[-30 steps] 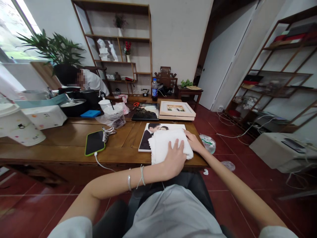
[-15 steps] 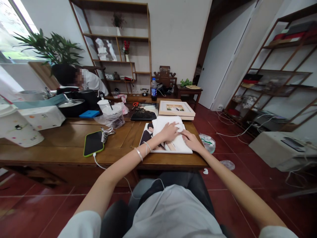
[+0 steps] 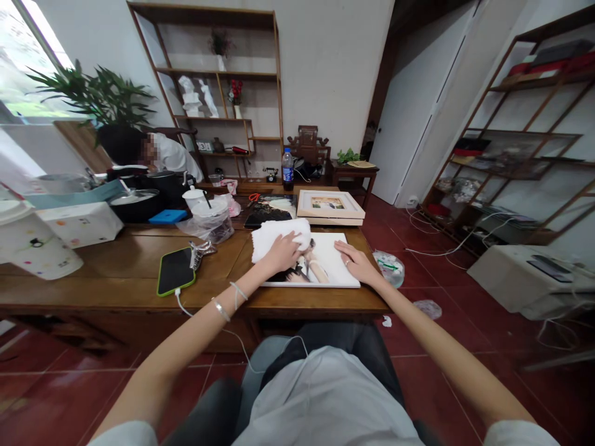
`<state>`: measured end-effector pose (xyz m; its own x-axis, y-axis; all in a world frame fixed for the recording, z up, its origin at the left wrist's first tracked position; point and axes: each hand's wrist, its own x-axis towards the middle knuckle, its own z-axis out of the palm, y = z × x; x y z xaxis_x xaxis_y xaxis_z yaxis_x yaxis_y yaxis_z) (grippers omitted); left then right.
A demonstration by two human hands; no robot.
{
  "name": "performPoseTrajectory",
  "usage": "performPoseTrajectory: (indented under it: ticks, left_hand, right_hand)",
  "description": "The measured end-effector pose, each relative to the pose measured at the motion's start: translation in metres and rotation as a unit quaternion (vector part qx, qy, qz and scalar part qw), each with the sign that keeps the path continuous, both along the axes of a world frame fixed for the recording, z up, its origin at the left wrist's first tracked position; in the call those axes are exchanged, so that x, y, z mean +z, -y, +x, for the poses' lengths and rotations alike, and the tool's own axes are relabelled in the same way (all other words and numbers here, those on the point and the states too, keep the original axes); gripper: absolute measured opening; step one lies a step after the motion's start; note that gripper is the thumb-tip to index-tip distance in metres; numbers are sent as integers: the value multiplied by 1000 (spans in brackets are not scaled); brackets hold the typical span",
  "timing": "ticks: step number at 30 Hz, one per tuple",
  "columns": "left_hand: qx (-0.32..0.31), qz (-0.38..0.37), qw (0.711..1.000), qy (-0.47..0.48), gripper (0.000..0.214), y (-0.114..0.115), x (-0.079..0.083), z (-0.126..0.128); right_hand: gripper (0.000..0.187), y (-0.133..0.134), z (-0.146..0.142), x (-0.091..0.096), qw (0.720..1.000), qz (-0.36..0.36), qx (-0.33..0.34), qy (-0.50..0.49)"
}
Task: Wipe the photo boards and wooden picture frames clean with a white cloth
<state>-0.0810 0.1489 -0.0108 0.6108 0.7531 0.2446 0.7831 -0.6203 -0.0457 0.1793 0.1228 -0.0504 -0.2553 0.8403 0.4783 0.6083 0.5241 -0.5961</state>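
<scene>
A photo panel (image 3: 331, 272) showing people in dark and white clothing lies flat near the front edge of the wooden table. My left hand (image 3: 283, 253) holds a white cloth (image 3: 267, 234) down on the panel's left part, its fingers bent over the fabric. The cloth hides the upper left of the picture and hangs past that side. My right hand (image 3: 357, 262) rests open on the panel's white right side, fingers stretched out, with nothing in them.
Behind the panel lie a dark picture (image 3: 269, 210) and a pale framed picture (image 3: 331, 207). A charging phone (image 3: 176, 271), a bagged cup (image 3: 211, 217) and a paper cup (image 3: 39, 241) stand leftward. Another person (image 3: 174, 152) leans at the far left; a blue-capped bottle (image 3: 288, 170) stands behind.
My left hand has slid the white cloth leftward across the panel, uncovering its middle and right. My right hand stays at the right edge, now apart from the cloth.
</scene>
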Motion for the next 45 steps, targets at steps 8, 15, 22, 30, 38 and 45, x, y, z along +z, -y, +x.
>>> performPoseTrajectory:
  ticks: [8, 15, 22, 30, 38, 45]
  left_hand:
    - [35, 1, 999, 11, 32, 19, -8, -31]
    - [56, 22, 998, 8, 31, 28, -9, -23]
    - [62, 24, 998, -14, 34, 7, -7, -24]
    - [87, 23, 996, -2, 32, -15, -8, -23]
    - [44, 19, 998, -34, 29, 54, -2, -18]
    - [-7, -7, 998, -58, 25, 123, 11, -16]
  right_hand:
    - [38, -6, -2, 1, 994, -61, -32, -88]
    - [43, -10, -8, -2, 990, -47, -39, -127]
    - [41, -9, -10, -4, 992, -64, -48, -94]
    - [38, -9, -10, -2, 994, -61, -42, -76]
    - [36, -10, -8, -2, 997, -44, -39, -50]
    - [35, -10, -4, 0, 999, -25, -21, -17]
